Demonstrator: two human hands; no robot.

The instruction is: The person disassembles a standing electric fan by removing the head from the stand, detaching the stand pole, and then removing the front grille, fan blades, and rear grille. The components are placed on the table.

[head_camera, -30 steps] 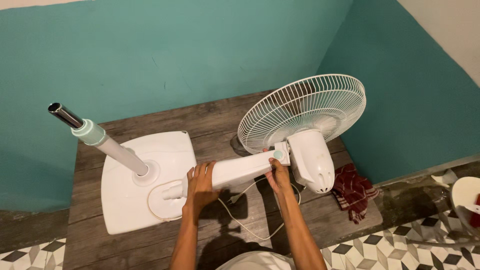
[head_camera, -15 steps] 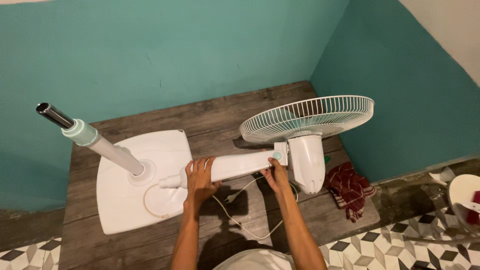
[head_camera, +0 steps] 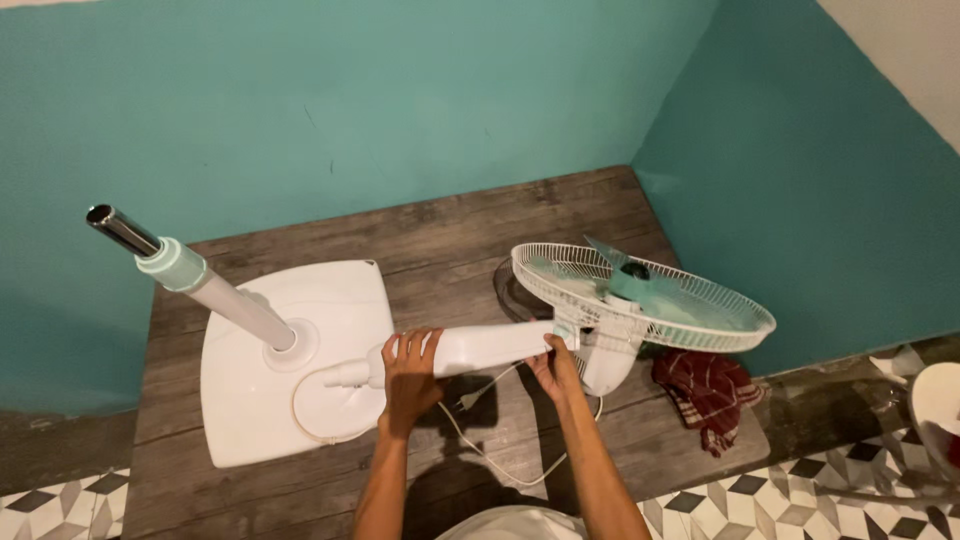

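White fan neck [head_camera: 490, 347], both hands clasping

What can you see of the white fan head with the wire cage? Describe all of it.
The white fan head with the wire cage lies tilted, the open half-cage facing up. Pale teal blades sit bare inside it, with no front guard on. Its white plastic motor housing hangs beneath, joined to a white neck tube. The left hand grips that tube; the right hand holds it near the joint. It hovers over a brown wooden platform.

Home corner, teal walls [head_camera: 400, 100], patterned tile floor [head_camera: 800, 500]
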